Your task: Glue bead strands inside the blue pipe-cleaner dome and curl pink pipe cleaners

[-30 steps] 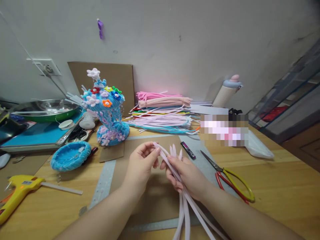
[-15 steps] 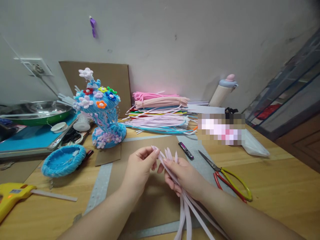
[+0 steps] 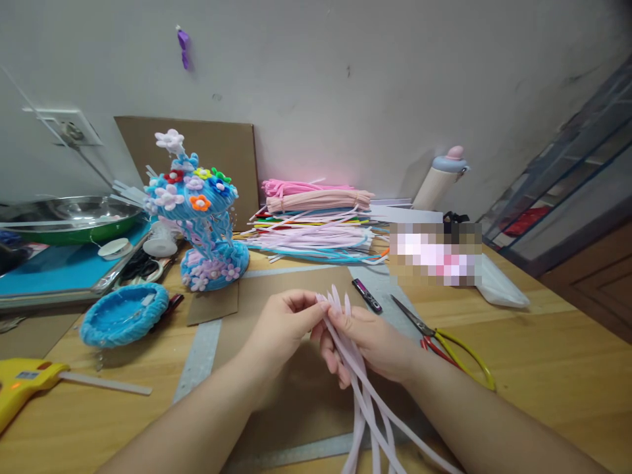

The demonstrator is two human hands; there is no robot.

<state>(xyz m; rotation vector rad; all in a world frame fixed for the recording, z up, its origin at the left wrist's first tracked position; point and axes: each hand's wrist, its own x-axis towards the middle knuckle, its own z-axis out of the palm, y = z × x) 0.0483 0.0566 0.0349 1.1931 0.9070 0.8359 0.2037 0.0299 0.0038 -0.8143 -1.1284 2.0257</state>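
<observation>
Several pale pink-lilac pipe cleaners hang in a loose bundle from my right hand, whose thumb and fingers are closed round them near their upper ends. My left hand is beside it, thumb and forefinger pinching the tip of the bundle. The two thumbs almost meet there. Short ends stick up above the fingers, and the long tails reach down past the bottom edge of the view. Under both hands lies a brown cardboard sheet on a grey cutting mat.
Scissors and a small dark knife-like tool lie to the right. Pipe cleaner bundles are stacked at the wall. At left stand a blue flowered ornament, a blue fuzzy dish and a yellow glue gun.
My left hand has moved right, against my right hand, bringing the end of a pipe cleaner in among the other tips. The tails below have swung slightly.
</observation>
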